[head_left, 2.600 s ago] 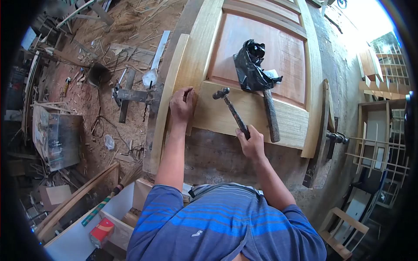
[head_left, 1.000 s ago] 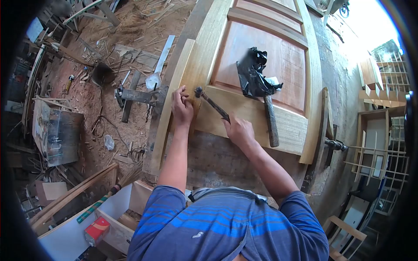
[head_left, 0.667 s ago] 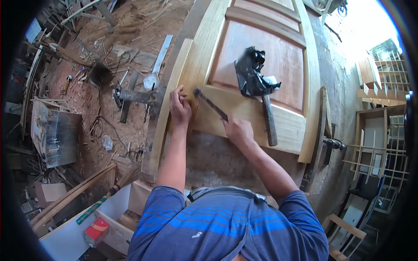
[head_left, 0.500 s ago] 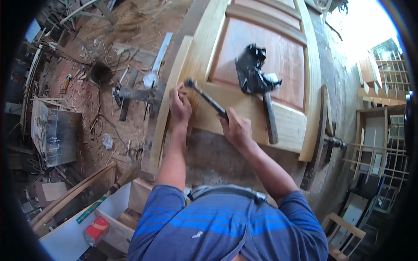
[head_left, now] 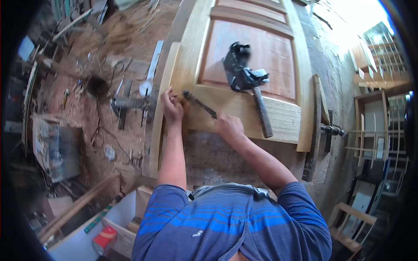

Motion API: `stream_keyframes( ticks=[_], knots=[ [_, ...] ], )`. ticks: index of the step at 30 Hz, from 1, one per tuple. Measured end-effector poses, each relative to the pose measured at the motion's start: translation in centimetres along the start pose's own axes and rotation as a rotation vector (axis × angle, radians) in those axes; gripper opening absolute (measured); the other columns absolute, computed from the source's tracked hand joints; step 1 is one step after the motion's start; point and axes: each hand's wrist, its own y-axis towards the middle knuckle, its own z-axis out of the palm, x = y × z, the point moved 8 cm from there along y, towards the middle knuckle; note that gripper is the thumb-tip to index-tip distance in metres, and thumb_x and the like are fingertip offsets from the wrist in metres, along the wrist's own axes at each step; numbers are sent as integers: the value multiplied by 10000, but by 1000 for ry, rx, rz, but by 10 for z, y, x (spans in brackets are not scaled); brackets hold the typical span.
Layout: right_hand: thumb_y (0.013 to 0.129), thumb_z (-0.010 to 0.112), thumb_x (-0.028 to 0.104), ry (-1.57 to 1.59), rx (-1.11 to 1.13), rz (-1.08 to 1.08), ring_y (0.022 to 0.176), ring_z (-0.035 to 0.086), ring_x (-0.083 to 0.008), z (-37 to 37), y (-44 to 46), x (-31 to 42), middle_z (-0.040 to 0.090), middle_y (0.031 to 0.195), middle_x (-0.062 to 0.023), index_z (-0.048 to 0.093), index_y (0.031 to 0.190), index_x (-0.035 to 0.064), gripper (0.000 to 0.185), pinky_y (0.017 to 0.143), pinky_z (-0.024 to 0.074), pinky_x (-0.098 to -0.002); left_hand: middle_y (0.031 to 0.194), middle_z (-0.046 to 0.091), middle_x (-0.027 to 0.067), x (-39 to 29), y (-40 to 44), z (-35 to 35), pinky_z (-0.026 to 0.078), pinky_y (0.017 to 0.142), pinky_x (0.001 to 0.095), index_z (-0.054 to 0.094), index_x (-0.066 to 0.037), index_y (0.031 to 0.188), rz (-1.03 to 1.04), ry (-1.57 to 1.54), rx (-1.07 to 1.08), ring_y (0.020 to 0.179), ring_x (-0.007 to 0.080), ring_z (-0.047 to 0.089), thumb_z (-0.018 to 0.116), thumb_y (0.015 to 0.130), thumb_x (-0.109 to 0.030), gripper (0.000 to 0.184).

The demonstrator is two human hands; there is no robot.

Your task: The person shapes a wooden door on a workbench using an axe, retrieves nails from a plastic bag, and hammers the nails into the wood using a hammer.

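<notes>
My right hand (head_left: 230,126) is wrapped round the handle of a hammer (head_left: 201,105). The hammer's head points left and lies over the corner of a panelled wooden door (head_left: 283,117). Close to that head, above the door's left edge strip, my left hand (head_left: 172,107) has its fingers curled together. Whatever it pinches is too small to make out. On the door rests a crumpled black plastic bag (head_left: 237,71), with a tool's wooden handle (head_left: 262,114) sticking out from under it towards me.
A clamp screw (head_left: 333,130) juts out at the door's right side. Wood scraps and shavings cover the floor to the left, around a metal bar clamp (head_left: 128,103). A red box (head_left: 104,239) sits in a white-sided open case (head_left: 78,243) at lower left.
The hammer head has moved slightly away from my left fingers. My right hand has shifted a little left and down. The whole view has shifted slightly.
</notes>
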Motion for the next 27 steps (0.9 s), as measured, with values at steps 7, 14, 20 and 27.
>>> stream_keyframes(
  ticks=[7, 14, 20, 27],
  knots=[
    [1051, 647, 427, 307, -13, 128, 847, 719, -521, -25, -89, -30, 740, 874, -293, 670, 1004, 53, 378, 789, 555, -641, 1272, 709, 129, 70, 10, 22, 574, 1006, 392, 644, -6, 1385, -128, -297, 62, 1109, 251, 717, 578, 1037, -96, 365],
    [1075, 619, 562, 876, 204, 362, 971, 708, -517, 12, -223, -118, 754, 985, -279, 683, 1019, 20, 548, 827, 517, -592, 1132, 746, 86, -200, -74, 145, 557, 943, 360, 742, -43, 1234, 156, -330, 625, 1028, 193, 696, 700, 1046, -225, 265],
    [1080, 606, 541, 712, 229, 333, 987, 713, -510, -6, -250, -149, 754, 1002, -279, 700, 1062, 44, 506, 854, 534, -601, 998, 790, 169, -319, -203, 253, 550, 915, 466, 789, -91, 1079, 742, 109, 973, 962, 344, 746, 728, 942, -216, 195],
    [1071, 601, 535, 659, 219, 339, 1001, 722, -509, 4, -263, -173, 765, 1001, -277, 703, 1081, 46, 499, 896, 555, -614, 950, 804, 142, -264, -155, 212, 589, 818, 449, 786, -94, 1055, 477, 498, 922, 827, 324, 767, 701, 982, -210, 162]
  ],
)
